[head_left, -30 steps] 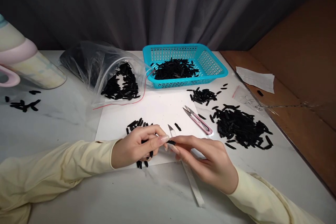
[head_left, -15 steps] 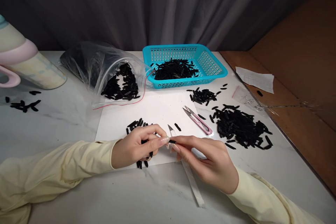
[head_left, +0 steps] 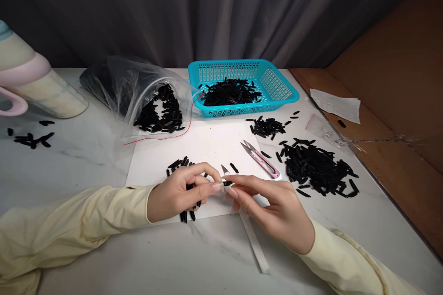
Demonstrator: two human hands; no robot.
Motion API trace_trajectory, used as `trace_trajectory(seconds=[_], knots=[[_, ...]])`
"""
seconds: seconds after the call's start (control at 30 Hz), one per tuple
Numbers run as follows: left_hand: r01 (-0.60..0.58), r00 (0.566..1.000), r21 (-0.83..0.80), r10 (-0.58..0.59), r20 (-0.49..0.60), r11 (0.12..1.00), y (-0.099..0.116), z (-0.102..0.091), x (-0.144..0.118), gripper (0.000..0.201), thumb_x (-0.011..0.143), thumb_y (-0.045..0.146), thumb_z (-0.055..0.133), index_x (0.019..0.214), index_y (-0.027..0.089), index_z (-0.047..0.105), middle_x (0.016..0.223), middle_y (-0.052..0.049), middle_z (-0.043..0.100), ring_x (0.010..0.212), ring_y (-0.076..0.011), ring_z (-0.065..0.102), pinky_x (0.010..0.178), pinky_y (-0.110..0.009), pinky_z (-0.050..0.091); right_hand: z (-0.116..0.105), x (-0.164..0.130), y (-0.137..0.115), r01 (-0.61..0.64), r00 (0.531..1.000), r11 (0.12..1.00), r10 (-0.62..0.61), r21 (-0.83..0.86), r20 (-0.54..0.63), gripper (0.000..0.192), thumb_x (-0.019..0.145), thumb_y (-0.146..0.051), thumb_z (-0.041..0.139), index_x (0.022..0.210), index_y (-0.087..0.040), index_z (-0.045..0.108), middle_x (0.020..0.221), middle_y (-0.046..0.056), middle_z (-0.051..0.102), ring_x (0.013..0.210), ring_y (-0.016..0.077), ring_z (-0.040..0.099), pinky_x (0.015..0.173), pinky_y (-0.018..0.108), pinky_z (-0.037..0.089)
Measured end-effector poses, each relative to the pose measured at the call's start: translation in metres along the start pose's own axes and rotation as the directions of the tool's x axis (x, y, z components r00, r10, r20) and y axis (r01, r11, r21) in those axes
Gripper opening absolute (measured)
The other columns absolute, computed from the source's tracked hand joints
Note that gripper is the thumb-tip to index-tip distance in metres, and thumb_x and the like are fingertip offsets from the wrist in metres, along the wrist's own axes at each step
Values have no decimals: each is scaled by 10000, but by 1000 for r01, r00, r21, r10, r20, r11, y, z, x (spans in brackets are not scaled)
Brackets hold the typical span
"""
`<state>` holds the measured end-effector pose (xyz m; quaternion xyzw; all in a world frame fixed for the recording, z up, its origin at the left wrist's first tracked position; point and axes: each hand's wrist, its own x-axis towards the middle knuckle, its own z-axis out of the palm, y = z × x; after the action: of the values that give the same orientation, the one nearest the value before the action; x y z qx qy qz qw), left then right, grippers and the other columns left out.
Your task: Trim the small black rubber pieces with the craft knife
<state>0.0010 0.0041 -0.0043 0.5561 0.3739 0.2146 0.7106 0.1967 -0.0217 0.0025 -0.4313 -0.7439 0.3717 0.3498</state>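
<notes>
My left hand pinches one end of a small black strip between thumb and index finger. My right hand has its thumb and index fingertip around the strip's other end. Below both hands lies a thin blade tool with a white wrapped handle, its pointed tip showing just above the fingers. Several loose black strips lie on the white paper, partly hidden by my left hand. Pink thread snips rest beyond my right hand.
A blue basket of black strips stands at the back. Left of it lies an open clear zip bag of strips. A large pile of strips is at right, a smaller pile behind. A tumbler stands far left.
My right index finger has lifted slightly off the thumb side, so more of the black strip shows between the fingertips. My left hand keeps its pinch almost unmoved.
</notes>
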Motion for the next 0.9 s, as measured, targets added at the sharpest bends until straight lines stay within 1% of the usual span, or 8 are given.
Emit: trace_trajectory(seconds=[0.17, 0.4, 0.5, 0.6, 0.67, 0.77, 0.83, 0.9], knots=[[-23, 999, 14, 24, -24, 1000, -2, 0, 0, 176, 835, 313, 520, 888, 147, 548, 458, 94, 360, 425, -44, 321, 392, -149, 286, -1, 2, -2, -80, 997, 995, 80, 53, 13, 195, 845, -129, 515, 974, -98, 659, 631, 23, 690, 467, 75, 597, 494, 144, 495], [-33, 993, 41, 38, -109, 999, -7, -1, 1, 198, 841, 308, 517, 932, 142, 576, 445, 98, 360, 399, -38, 316, 368, -147, 261, 2, 3, 0, -82, 997, 994, 82, 71, -5, 242, 828, -134, 549, 1042, -111, 657, 579, -4, 663, 423, 77, 545, 467, 167, 480], [-8, 994, 61, 15, -113, 998, -9, -1, 1, 236, 841, 326, 521, 965, 140, 595, 455, 95, 365, 397, -35, 316, 365, -144, 264, 6, 2, 3, -41, 998, 998, 43, 45, -52, 235, 827, -136, 562, 1031, -163, 675, 652, 10, 658, 481, 86, 531, 488, 195, 465], [3, 996, 94, 5, -88, 996, -11, -2, 2, 277, 851, 344, 500, 979, 132, 625, 464, 90, 356, 398, -32, 308, 367, -146, 264, 10, 1, 4, 13, 994, 999, -7, 51, -108, 206, 816, -127, 579, 965, -202, 700, 697, 19, 590, 558, 98, 504, 499, 212, 433], [-3, 999, 119, 10, -53, 993, -11, -2, 2, 278, 860, 333, 481, 929, 122, 649, 472, 83, 356, 407, -32, 309, 377, -150, 271, 9, 2, 4, -3, 994, 996, 14, 91, -112, 174, 812, -144, 590, 923, -211, 705, 760, 32, 555, 617, 108, 504, 503, 216, 423], [-10, 1000, 168, 13, -14, 986, -9, -2, 3, 259, 852, 309, 488, 887, 119, 661, 477, 81, 355, 418, -35, 317, 391, -154, 283, 3, 4, 2, -113, 991, 968, 125, 223, -38, 130, 834, -200, 567, 899, -205, 679, 916, 60, 555, 722, 125, 532, 501, 208, 434], [-14, 1000, 201, 16, -9, 980, -7, -3, 5, 252, 839, 308, 502, 851, 115, 663, 463, 83, 353, 412, -37, 323, 390, -157, 278, -1, 6, 2, -208, 978, 929, 206, 306, 37, 126, 858, -233, 534, 914, -191, 639, 926, 58, 567, 662, 107, 526, 458, 194, 420], [-20, 1000, 233, 14, 24, 972, -4, -3, 7, 251, 818, 314, 531, 746, 108, 656, 443, 82, 356, 402, -38, 328, 387, -162, 266, -5, 7, 2, -267, 963, 900, 243, 344, 114, 142, 880, -251, 496, 947, -178, 599, 825, 33, 578, 529, 76, 474, 420, 190, 391]])
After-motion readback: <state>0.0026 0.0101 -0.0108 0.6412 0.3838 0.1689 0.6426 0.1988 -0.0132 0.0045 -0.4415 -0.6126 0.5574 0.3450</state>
